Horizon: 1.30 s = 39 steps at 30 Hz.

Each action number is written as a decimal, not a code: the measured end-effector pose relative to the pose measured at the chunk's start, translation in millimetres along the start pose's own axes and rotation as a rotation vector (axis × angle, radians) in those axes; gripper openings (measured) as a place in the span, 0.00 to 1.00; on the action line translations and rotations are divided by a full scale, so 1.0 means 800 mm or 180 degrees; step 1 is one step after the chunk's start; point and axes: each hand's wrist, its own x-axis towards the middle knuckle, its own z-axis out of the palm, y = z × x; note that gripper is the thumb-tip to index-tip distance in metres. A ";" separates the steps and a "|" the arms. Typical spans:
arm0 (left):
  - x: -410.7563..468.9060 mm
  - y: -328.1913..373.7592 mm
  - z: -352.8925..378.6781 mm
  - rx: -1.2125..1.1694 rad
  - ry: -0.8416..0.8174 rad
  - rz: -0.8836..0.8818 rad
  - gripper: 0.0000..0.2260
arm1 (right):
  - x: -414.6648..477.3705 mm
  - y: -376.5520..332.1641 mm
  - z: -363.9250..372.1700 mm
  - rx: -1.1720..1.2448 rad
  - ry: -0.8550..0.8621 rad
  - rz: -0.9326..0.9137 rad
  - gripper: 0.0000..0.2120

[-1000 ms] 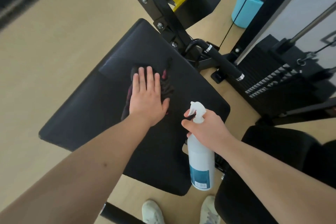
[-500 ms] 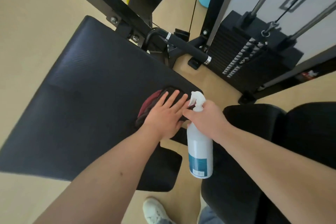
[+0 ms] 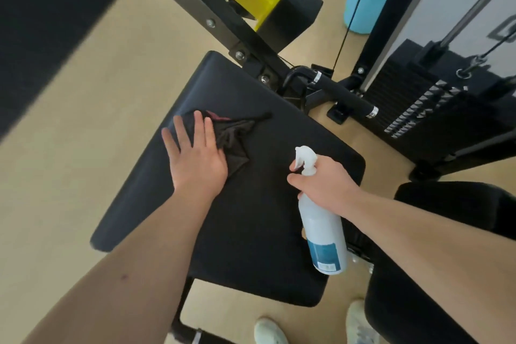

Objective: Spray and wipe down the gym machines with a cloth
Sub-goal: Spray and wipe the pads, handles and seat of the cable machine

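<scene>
a cloth (image 3: 234,137) is pressed on the pad (image 3: 251,234) by the flat left hand (image 3: 196,161); a spray bottle (image 3: 325,237) is gripped by the right hand (image 3: 324,187).

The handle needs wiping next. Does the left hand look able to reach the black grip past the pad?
Probably yes: the left hand lies flat on the cloth, and only bare pad lies between it and the grip.

The left hand (image 3: 195,159) hides part of the cloth (image 3: 234,135); print on the bottle (image 3: 321,227) is illegible.
</scene>
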 end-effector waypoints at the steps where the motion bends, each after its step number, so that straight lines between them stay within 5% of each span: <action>1: 0.008 -0.010 -0.004 0.0012 -0.0012 -0.0144 0.30 | 0.001 -0.008 0.003 0.0033 -0.0030 -0.0035 0.09; 8: 0.044 0.026 -0.009 -0.0174 0.0080 -0.0240 0.31 | 0.006 -0.023 -0.004 0.0169 -0.0097 -0.0198 0.10; 18: -0.003 0.217 0.011 -0.0214 0.0081 0.1720 0.32 | 0.007 0.060 -0.041 0.0404 0.0037 -0.0107 0.09; 23: -0.045 0.238 0.027 -0.0181 -0.0215 0.2803 0.29 | 0.008 0.081 -0.043 0.0366 0.0100 0.0125 0.05; 30: -0.095 0.138 0.047 -0.0441 -0.0301 0.2136 0.31 | -0.008 0.070 -0.023 0.0175 0.0074 0.0049 0.07; 39: -0.093 -0.021 0.043 -0.0159 0.0149 0.0530 0.28 | -0.044 0.042 0.024 0.0406 -0.0139 -0.0121 0.04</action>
